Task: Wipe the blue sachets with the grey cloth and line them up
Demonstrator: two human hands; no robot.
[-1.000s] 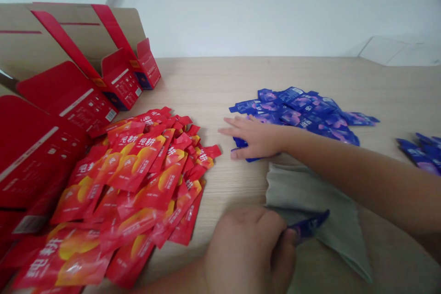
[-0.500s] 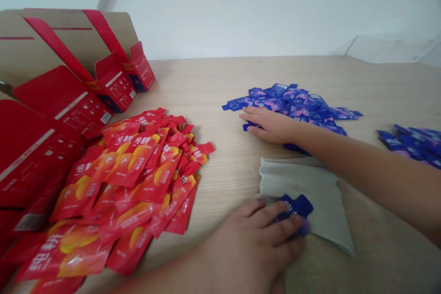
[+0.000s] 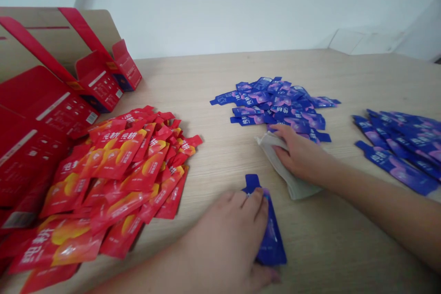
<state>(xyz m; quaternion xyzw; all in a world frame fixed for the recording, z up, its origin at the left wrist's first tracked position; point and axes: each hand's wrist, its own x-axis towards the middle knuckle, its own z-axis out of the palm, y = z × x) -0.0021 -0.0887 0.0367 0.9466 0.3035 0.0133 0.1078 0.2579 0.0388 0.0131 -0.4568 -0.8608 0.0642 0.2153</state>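
Note:
My left hand [image 3: 237, 227] lies over a blue pouch [image 3: 270, 234] near the front of the table, its fingers wrapped over the pouch's upper part. To the right, my right hand [image 3: 299, 154] grips a folded pale grey cloth [image 3: 292, 183], fingers closed around its upper edge. Just behind that hand is a loose pile of blue and purple pouches [image 3: 279, 105]. A second group of blue pouches [image 3: 409, 142] lies fanned out at the right.
A large heap of red and orange pouches [image 3: 120, 156] covers the left of the table. Open red boxes [image 3: 99, 80] stand behind it at the far left. A white wall [image 3: 241, 9] rises beyond the table's back edge.
My right hand has come back from the blue pile and taken hold of the cloth, which is now folded up. The pouch under my left hand has moved left off the cloth onto the table.

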